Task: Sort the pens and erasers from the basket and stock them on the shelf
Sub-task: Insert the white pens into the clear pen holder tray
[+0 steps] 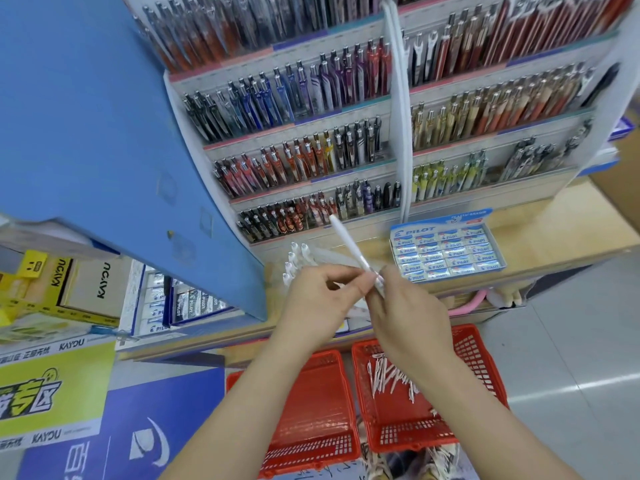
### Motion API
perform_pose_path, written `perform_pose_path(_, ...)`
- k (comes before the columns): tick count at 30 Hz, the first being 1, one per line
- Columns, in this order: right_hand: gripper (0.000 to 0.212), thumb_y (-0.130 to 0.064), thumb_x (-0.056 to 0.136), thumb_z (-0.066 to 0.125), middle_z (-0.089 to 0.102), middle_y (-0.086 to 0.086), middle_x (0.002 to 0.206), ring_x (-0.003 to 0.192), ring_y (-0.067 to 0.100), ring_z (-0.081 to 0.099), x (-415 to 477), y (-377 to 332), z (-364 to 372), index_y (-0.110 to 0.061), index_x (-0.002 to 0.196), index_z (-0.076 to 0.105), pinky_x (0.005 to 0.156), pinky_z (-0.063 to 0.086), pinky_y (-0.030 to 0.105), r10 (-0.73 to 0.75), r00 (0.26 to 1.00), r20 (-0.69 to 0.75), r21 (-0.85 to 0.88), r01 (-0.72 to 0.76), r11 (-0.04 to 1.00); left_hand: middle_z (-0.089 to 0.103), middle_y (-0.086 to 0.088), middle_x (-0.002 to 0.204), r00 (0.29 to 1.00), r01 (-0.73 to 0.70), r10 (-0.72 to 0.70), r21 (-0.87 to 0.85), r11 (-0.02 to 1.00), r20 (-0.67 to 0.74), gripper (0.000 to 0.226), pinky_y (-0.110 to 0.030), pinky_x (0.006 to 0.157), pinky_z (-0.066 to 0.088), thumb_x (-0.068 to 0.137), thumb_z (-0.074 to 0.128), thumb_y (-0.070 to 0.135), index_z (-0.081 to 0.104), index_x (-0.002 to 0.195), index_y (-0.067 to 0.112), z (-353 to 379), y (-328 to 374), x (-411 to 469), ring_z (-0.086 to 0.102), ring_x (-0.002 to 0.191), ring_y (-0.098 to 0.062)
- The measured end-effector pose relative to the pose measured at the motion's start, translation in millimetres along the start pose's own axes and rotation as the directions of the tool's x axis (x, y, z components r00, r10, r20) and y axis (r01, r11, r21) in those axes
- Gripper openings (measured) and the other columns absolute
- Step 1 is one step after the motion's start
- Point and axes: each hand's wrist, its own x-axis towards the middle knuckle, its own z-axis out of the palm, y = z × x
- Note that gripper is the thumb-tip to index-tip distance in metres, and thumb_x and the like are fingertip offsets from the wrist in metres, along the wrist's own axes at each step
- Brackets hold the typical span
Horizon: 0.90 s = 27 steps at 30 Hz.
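**White pens in hand above a red basket**

"PILOT" is printed on the box of erasers point(446, 252), which sits on the shelf point(543, 216). "KAYOU" marks the yellow boxes point(57, 284) at the left. The left hand point(311, 301) grips a bunch of white pens point(299, 259). The right hand point(410, 315) pinches a single white pen point(349, 244) by its lower end, angled upward. Loose pens point(391, 375) lie in the red basket point(485, 355) below.

You have two hands point(318, 299) point(408, 313), two baskets point(311, 410) point(485, 344), one eraser box point(446, 254), one raised pen point(349, 244) and roughly five bunched pens point(294, 261) (shelf pens point(294, 161) beyond counting).
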Motion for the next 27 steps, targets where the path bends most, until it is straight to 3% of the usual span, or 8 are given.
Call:
perform_pose_path(3, 0.022, -0.04, 0.097, 0.036, 0.062, 0.004, 0.081, 0.077, 0.033, 0.064, -1.6, -2.3, -0.2, -0.021, 0.088, 0.03, 0.055, 0.035, 0.036, -0.01, 0.999, 0.037, -0.056, 0.012, 0.998, 0.055, 0.006, 0.057, 0.996, 0.006, -0.009, -0.04, 0.999, -0.085, 0.017, -0.023, 0.05, 0.032, 0.085, 0.068, 0.024, 0.073, 0.07, 0.028, 2.0, -5.7, -2.8, 0.04, 0.051, -0.009)
perform_pose_path(7, 0.029, -0.049, 0.089, 0.045, 0.06, -0.002, 0.083, 0.08, 0.029, 0.063, -3.2, -6.2, 1.9, -0.024, 0.093, 0.031, 0.059, 0.042, 0.035, -0.083, 0.994, 0.07, -0.052, 0.087, 0.995, 0.068, -0.012, 0.073, 0.978, 0.115, -0.165, -0.323, 0.939, -0.13, 0.015, -0.025, 0.062, 0.048, 0.09, 0.06, 0.015, 0.07, 0.084, 0.005, 6.1, 0.6, -3.3, 0.058, 0.066, -0.013)
perform_pose_path(11, 0.039, -0.045, 0.08, 0.066, 0.047, -0.008, 0.058, 0.057, 0.011, 0.051, 5.2, 3.1, -3.5, -0.032, 0.111, 0.048, 0.054, 0.039, 0.029, 0.017, 0.975, 0.222, 0.304, -0.086, 0.949, 0.063, -0.009, 0.063, 0.957, 0.049, -0.15, -0.371, 0.927, -0.248, 0.02, -0.025, 0.055, 0.05, 0.094, 0.051, 0.012, 0.068, 0.089, 0.004, -15.2, 3.5, 0.0, 0.057, 0.056, -0.014)
perform_pose_path(14, 0.029, -0.036, 0.085, 0.066, 0.053, 0.0, 0.061, 0.042, 0.006, 0.038, 18.1, 10.8, -15.4, -0.028, 0.113, 0.06, 0.041, 0.032, 0.018, 0.175, 0.919, 0.354, 0.772, -0.392, 0.5, 0.038, -0.007, 0.06, 0.992, 0.005, -0.018, -0.099, 0.995, -0.123, 0.025, -0.026, 0.051, 0.032, 0.096, 0.05, 0.022, 0.071, 0.089, 0.012, -40.6, -1.0, -5.1, 0.035, 0.054, -0.014)
perform_pose_path(16, 0.035, -0.043, 0.08, 0.064, 0.057, 0.005, 0.065, 0.04, 0.008, 0.028, 24.3, 12.0, -24.7, -0.026, 0.111, 0.064, 0.038, 0.022, 0.017, 0.133, 0.891, 0.435, 0.852, -0.455, 0.259, 0.032, -0.003, 0.06, 1.0, -0.001, 0.001, 0.02, 1.0, 0.006, 0.023, -0.023, 0.049, 0.025, 0.095, 0.051, 0.027, 0.072, 0.095, 0.017, -50.0, -5.2, -11.6, 0.028, 0.053, -0.012)
perform_pose_path(19, 0.028, -0.033, 0.083, 0.064, 0.06, 0.008, 0.063, 0.04, 0.009, 0.026, 29.1, 9.2, -28.5, -0.011, 0.099, 0.068, 0.038, 0.019, 0.019, 0.031, 0.892, 0.45, 0.84, -0.435, 0.323, 0.037, 0.009, 0.052, 0.998, 0.0, -0.003, 0.048, 0.999, 0.068, 0.017, -0.017, 0.045, 0.026, 0.09, 0.059, 0.024, 0.073, 0.1, 0.023, -53.0, -9.0, -18.6, 0.029, 0.048, -0.008)
perform_pose_path(24, 0.015, -0.015, 0.09, 0.062, 0.065, 0.01, 0.064, 0.036, 0.007, 0.028, 24.4, 9.7, -13.8, -0.002, 0.083, 0.067, 0.036, 0.024, 0.018, 0.12, 0.904, 0.41, 0.818, -0.422, 0.392, 0.066, -0.002, 0.064, 0.974, 0.073, -0.129, -0.276, 0.958, -0.188, 0.007, -0.021, 0.057, 0.052, 0.081, 0.068, 0.014, 0.069, 0.087, 0.01, -61.1, -9.2, -13.6, 0.058, 0.057, -0.013)
perform_pose_path(27, 0.014, -0.016, 0.089, 0.064, 0.066, 0.009, 0.068, 0.037, 0.008, 0.031, 20.9, 9.2, -7.5, -0.002, 0.086, 0.066, 0.038, 0.028, 0.019, 0.176, 0.89, 0.421, 0.805, -0.456, 0.381, 0.07, -0.004, 0.066, 0.965, 0.042, -0.112, -0.283, 0.958, -0.236, 0.003, -0.024, 0.061, 0.056, 0.081, 0.069, 0.009, 0.07, 0.084, 0.009, -64.9, -8.2, -9.3, 0.064, 0.061, -0.016)
